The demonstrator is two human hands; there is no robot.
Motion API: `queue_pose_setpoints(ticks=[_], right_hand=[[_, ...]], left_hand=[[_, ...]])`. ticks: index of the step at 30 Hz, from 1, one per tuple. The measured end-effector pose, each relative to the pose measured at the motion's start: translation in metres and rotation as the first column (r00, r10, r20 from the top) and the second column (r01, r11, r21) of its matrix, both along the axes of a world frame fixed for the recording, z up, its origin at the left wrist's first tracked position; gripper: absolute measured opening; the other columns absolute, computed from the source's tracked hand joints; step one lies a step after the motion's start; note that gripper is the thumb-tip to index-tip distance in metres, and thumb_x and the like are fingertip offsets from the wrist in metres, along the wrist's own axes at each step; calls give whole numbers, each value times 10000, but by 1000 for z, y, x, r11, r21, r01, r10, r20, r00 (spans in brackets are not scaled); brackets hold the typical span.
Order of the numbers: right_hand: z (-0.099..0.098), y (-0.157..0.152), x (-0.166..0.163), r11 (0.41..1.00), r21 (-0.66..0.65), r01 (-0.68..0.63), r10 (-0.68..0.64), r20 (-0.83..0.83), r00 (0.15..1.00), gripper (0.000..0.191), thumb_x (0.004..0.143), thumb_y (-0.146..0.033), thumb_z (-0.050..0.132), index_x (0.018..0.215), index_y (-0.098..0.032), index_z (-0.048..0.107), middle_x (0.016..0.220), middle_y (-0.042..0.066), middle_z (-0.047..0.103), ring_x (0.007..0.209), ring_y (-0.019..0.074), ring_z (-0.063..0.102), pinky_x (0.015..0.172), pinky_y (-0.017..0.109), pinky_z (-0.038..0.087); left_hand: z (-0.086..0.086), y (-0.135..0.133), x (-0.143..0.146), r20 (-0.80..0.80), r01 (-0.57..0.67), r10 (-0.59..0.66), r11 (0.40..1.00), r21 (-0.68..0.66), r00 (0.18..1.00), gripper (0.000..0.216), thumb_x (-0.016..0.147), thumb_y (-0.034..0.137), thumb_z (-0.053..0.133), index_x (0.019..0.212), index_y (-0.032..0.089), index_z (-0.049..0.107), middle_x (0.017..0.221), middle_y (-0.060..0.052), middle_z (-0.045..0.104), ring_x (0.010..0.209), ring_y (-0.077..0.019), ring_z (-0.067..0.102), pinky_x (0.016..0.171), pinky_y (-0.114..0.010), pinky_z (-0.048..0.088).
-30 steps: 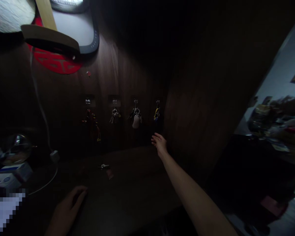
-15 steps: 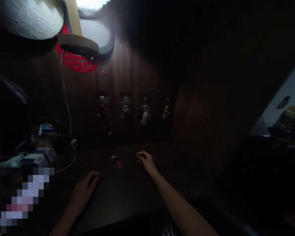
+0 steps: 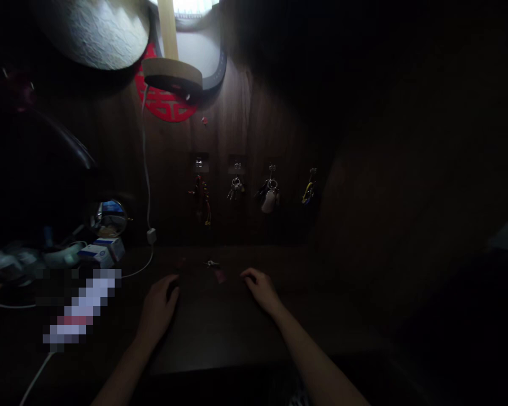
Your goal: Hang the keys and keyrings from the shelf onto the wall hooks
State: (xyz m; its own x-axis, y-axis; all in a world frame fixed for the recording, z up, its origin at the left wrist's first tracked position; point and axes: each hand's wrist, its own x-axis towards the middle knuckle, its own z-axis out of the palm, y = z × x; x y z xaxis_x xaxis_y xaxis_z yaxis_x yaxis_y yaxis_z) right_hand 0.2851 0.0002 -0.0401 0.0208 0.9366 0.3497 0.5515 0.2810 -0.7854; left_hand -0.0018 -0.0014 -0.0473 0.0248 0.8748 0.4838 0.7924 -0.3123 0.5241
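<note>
On the dark desk top (image 3: 220, 332), my left hand (image 3: 160, 301) rests with its fingers loosely bent and a gap between thumb and forefinger. It holds nothing. Across from it, my right hand (image 3: 262, 288) lies with loosely curled fingers, apart from the things around it; nothing shows in it. Between the two hands, a little farther back, is a small bunch of keys (image 3: 212, 263) with a dim reddish tag (image 3: 219, 275) beside it. Whether the tag is joined to the keys is too dark to tell.
Several key bunches, such as one with a pale fob (image 3: 270, 200), hang from hooks on the back panel. A lamp (image 3: 173, 73) and a red round paper-cut (image 3: 169, 111) are above. Left stand small boxes (image 3: 99, 254), a round mirror (image 3: 110, 217) and a white cable (image 3: 145, 158).
The view has swung left, so the scene sits farther right. My left hand has moved forward, nearer the keys. My right hand has shifted slightly closer to the keys, its fingers bent more.
</note>
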Motion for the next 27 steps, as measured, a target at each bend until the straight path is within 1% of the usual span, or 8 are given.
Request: queue_pose_setpoints(ticks=[4, 7, 9, 12, 15, 20, 23, 27], right_hand=[[1, -1, -1, 1000, 18, -2, 2, -6, 1000, 227, 750, -173, 476, 783, -259, 682, 846, 3, 688, 849, 196, 625, 797, 320, 443], [1, -1, -1, 1000, 11, 3, -2, -14, 1000, 223, 748, -164, 487, 780, -262, 684, 849, -1, 689, 848, 195, 625, 797, 318, 443], [1, -1, -1, 1000, 8, 5, -5, -10, 1000, 224, 742, -153, 490, 775, -259, 685, 844, 1, 688, 844, 195, 625, 788, 313, 443], [1, -1, -2, 1000, 17, 10, -10, -8, 1000, 230, 736, -143, 485, 767, -255, 684, 835, 1, 688, 837, 192, 624, 782, 307, 442], [2, -1, -2, 1000, 19, 5, -5, -9, 1000, 227, 731, -146, 482, 764, -250, 681, 831, 2, 685, 832, 191, 621, 783, 306, 438], [4, -2, -4, 1000, 1, 11, -11, -100, 995, 214, 731, -175, 474, 768, -230, 677, 823, 7, 682, 834, 190, 620, 778, 302, 438], [6, -8, -17, 1000, -9, -4, 3, -157, 988, 216, 747, -195, 467, 790, -231, 676, 813, 0, 681, 814, 185, 616, 759, 297, 440], [10, -21, -52, 993, 9, -114, 113, -199, 973, 203, 782, -226, 486, 851, -245, 677, 882, 3, 688, 871, 184, 613, 798, 303, 441]], left_hand=[[1, 0, 11, -221, 40, -50, 998, -50, 974, 456, 837, 393, 437, 1232, 185, 533, 1351, -123, 510, 1267, -287, 430, 1010, -485, 361], [5, -4, 17, -283, 24, -46, 996, -81, 958, 418, 844, 387, 443, 1208, 212, 549, 1338, -109, 526, 1288, -297, 400, 1021, -524, 322], [8, -6, 17, -251, 72, -91, 994, -83, 964, 344, 853, 352, 429, 1123, 213, 593, 1269, -92, 581, 1242, -269, 454, 1011, -486, 352], [11, -9, 14, -177, 186, -199, 979, -84, 964, 238, 855, 317, 426, 916, 219, 634, 1092, -66, 648, 1077, -227, 563, 934, -409, 437], [12, -9, 13, -116, 217, -222, 975, -55, 968, 211, 849, 320, 442, 789, 223, 620, 1016, -60, 637, 990, -223, 580, 883, -400, 464], [15, -14, 17, -13, 283, -283, 958, 38, 959, 250, 868, 383, 420, 797, 225, 601, 994, -56, 607, 969, -208, 575, 879, -366, 469], [19, -21, 18, 57, 286, -286, 958, 9, 957, 258, 878, 413, 397, 822, 240, 580, 934, -27, 613, 895, -184, 598, 828, -325, 489], [21, -26, 18, 127, 293, -284, 954, -60, 950, 253, 879, 430, 389, 870, 252, 569, 883, -3, 633, 825, -167, 625, 782, -291, 502]])
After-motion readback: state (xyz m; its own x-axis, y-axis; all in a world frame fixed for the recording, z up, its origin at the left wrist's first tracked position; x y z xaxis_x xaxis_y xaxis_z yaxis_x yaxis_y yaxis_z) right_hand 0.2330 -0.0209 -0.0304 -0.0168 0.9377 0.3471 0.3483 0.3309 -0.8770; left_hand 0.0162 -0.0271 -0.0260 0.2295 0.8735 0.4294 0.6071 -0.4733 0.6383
